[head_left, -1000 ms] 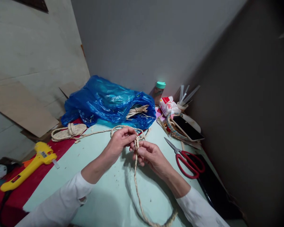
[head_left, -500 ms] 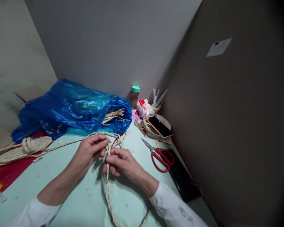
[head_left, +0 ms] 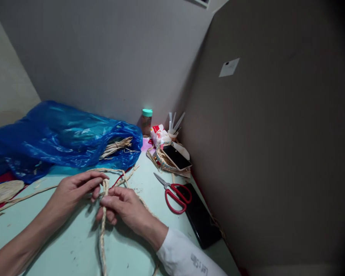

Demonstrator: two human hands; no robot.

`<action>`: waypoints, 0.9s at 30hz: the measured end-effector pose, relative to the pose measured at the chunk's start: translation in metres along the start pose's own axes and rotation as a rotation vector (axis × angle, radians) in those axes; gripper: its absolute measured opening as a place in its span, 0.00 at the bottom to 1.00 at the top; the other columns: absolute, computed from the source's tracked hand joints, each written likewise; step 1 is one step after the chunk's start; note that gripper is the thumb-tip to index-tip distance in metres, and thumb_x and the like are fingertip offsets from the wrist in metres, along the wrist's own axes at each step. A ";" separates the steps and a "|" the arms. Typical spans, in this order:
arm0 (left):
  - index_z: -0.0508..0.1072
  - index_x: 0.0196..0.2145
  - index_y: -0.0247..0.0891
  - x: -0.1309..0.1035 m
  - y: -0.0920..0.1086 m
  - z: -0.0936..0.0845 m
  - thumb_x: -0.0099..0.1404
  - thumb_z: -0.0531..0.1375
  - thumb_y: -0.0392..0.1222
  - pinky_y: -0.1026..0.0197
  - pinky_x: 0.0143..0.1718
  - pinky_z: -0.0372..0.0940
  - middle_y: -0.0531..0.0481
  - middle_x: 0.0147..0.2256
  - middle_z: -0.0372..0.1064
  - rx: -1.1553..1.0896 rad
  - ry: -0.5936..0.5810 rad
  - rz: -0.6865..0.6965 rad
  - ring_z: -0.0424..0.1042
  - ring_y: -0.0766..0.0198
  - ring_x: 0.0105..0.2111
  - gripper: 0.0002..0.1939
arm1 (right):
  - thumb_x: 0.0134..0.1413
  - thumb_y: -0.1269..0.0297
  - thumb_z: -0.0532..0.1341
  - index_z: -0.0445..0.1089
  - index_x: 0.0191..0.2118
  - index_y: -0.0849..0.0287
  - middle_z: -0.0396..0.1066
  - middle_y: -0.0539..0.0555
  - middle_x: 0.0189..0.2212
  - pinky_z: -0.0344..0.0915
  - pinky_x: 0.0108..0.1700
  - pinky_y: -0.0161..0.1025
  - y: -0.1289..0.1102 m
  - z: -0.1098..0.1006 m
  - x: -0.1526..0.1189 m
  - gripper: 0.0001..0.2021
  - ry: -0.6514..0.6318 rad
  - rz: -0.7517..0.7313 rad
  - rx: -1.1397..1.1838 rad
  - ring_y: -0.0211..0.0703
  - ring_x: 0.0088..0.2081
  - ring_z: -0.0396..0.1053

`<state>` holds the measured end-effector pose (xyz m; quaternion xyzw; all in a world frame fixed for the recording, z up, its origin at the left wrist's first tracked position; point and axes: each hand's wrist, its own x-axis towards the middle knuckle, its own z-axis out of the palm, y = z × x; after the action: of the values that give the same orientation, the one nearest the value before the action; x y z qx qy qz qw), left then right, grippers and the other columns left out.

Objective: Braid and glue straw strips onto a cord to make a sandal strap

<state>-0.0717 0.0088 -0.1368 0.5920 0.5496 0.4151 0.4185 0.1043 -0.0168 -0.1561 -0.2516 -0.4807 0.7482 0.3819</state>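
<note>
Both hands (head_left: pixel 74 188) w/ braid (head_left: pixel 103 214) now lower-left; sleeve (head_left: pixel 189 258) print unreadable.

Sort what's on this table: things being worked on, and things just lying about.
In hand: braided straw rope, pinched by left hand and right hand; loose straw strands.

Lying about: red scissors, blue plastic bag, phone, green-capped jar, black slab.

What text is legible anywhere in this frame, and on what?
"Let's Slim", roughly; printed on the white sleeve of the right hand, upside down and partly blurred, so the reading is uncertain.
Red and white packet: print too small to read.
White label on the dark wall: too blurred to read.
Jar with the teal lid: label unreadable.
</note>
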 end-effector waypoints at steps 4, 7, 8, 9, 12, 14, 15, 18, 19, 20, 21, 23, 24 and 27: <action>0.76 0.34 0.39 0.000 -0.001 0.004 0.55 0.63 0.54 0.61 0.29 0.64 0.54 0.18 0.68 0.058 0.034 -0.008 0.67 0.62 0.21 0.16 | 0.53 0.54 0.63 0.67 0.32 0.60 0.70 0.49 0.23 0.53 0.22 0.30 0.001 -0.001 0.001 0.13 0.015 -0.020 -0.001 0.29 0.18 0.56; 0.77 0.32 0.39 -0.002 -0.001 0.009 0.54 0.62 0.54 0.61 0.28 0.64 0.51 0.24 0.73 0.149 0.025 0.045 0.68 0.61 0.22 0.16 | 0.53 0.54 0.63 0.68 0.33 0.61 0.70 0.48 0.22 0.53 0.21 0.30 0.003 -0.002 0.001 0.13 0.008 -0.015 -0.010 0.29 0.17 0.56; 0.77 0.32 0.39 -0.003 -0.001 0.010 0.54 0.62 0.54 0.61 0.29 0.64 0.49 0.27 0.75 0.179 0.025 0.076 0.70 0.60 0.24 0.16 | 0.53 0.55 0.63 0.68 0.32 0.61 0.70 0.48 0.22 0.52 0.21 0.30 0.003 -0.002 0.001 0.13 0.005 -0.013 -0.012 0.29 0.17 0.56; 0.77 0.32 0.38 -0.004 -0.002 0.011 0.55 0.62 0.53 0.61 0.31 0.65 0.48 0.30 0.76 0.205 0.028 0.101 0.71 0.59 0.27 0.15 | 0.53 0.55 0.62 0.68 0.32 0.61 0.70 0.48 0.22 0.52 0.21 0.30 0.004 -0.002 0.001 0.12 0.005 -0.014 -0.010 0.29 0.17 0.56; 0.77 0.32 0.38 -0.007 -0.001 0.013 0.57 0.62 0.51 0.63 0.30 0.64 0.49 0.28 0.75 0.215 0.045 0.108 0.70 0.61 0.26 0.14 | 0.55 0.57 0.61 0.69 0.33 0.61 0.69 0.48 0.21 0.53 0.21 0.30 0.005 -0.003 0.002 0.11 0.014 -0.027 -0.002 0.29 0.17 0.56; 0.76 0.36 0.36 -0.008 0.001 0.014 0.59 0.60 0.51 0.63 0.27 0.63 0.53 0.22 0.71 0.131 0.031 0.079 0.65 0.65 0.20 0.15 | 0.56 0.57 0.61 0.70 0.34 0.62 0.70 0.48 0.22 0.53 0.21 0.29 0.004 -0.005 0.002 0.11 0.020 -0.037 -0.013 0.29 0.17 0.56; 0.76 0.39 0.36 -0.009 0.003 0.014 0.61 0.60 0.51 0.63 0.27 0.62 0.55 0.20 0.68 0.067 0.018 0.072 0.64 0.66 0.19 0.16 | 0.57 0.57 0.61 0.71 0.34 0.62 0.70 0.48 0.22 0.53 0.22 0.29 0.004 -0.006 0.002 0.12 0.022 -0.039 -0.022 0.29 0.18 0.55; 0.74 0.44 0.35 -0.011 0.008 0.018 0.61 0.61 0.50 0.64 0.25 0.62 0.54 0.21 0.69 -0.131 -0.055 0.018 0.65 0.67 0.20 0.18 | 0.58 0.56 0.61 0.71 0.36 0.63 0.70 0.49 0.23 0.52 0.21 0.29 0.005 -0.007 0.002 0.13 0.025 -0.035 -0.040 0.29 0.18 0.55; 0.75 0.42 0.34 -0.011 0.009 0.019 0.59 0.63 0.49 0.65 0.23 0.61 0.54 0.23 0.70 -0.175 -0.048 -0.008 0.65 0.68 0.19 0.17 | 0.58 0.55 0.61 0.72 0.37 0.63 0.70 0.49 0.23 0.51 0.21 0.30 0.005 -0.007 0.002 0.14 0.025 -0.031 -0.046 0.29 0.17 0.55; 0.75 0.41 0.34 -0.011 0.009 0.020 0.58 0.65 0.47 0.65 0.23 0.61 0.54 0.23 0.70 -0.215 -0.032 -0.021 0.64 0.69 0.19 0.17 | 0.58 0.54 0.61 0.72 0.37 0.63 0.70 0.49 0.23 0.51 0.21 0.30 0.006 -0.007 0.002 0.15 0.025 -0.025 -0.053 0.29 0.17 0.54; 0.75 0.39 0.33 -0.011 0.009 0.021 0.57 0.65 0.46 0.66 0.22 0.60 0.54 0.22 0.69 -0.261 -0.028 -0.027 0.63 0.69 0.18 0.15 | 0.58 0.53 0.61 0.72 0.38 0.63 0.69 0.48 0.22 0.51 0.21 0.30 0.006 -0.006 0.001 0.15 0.021 -0.019 -0.063 0.29 0.17 0.54; 0.76 0.36 0.33 -0.011 0.008 0.022 0.56 0.66 0.44 0.67 0.21 0.58 0.54 0.21 0.68 -0.336 -0.031 -0.028 0.63 0.70 0.18 0.13 | 0.59 0.53 0.60 0.71 0.39 0.63 0.69 0.49 0.23 0.51 0.22 0.30 0.005 -0.004 0.000 0.15 0.007 -0.007 -0.090 0.29 0.18 0.53; 0.76 0.34 0.33 -0.012 0.008 0.022 0.55 0.67 0.43 0.67 0.20 0.58 0.55 0.20 0.67 -0.351 -0.028 -0.029 0.62 0.70 0.18 0.12 | 0.60 0.53 0.60 0.71 0.39 0.63 0.70 0.49 0.23 0.51 0.22 0.30 0.005 -0.003 -0.001 0.15 0.001 -0.003 -0.110 0.29 0.18 0.54; 0.75 0.32 0.33 -0.013 0.008 0.022 0.55 0.67 0.43 0.67 0.20 0.57 0.56 0.18 0.65 -0.381 -0.014 -0.032 0.61 0.71 0.17 0.11 | 0.61 0.53 0.59 0.70 0.37 0.62 0.71 0.50 0.24 0.51 0.23 0.31 0.005 0.000 -0.003 0.15 0.004 -0.001 -0.171 0.30 0.19 0.54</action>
<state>-0.0490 -0.0059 -0.1365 0.4960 0.4675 0.5010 0.5333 0.1045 -0.0205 -0.1605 -0.2846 -0.5420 0.7038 0.3604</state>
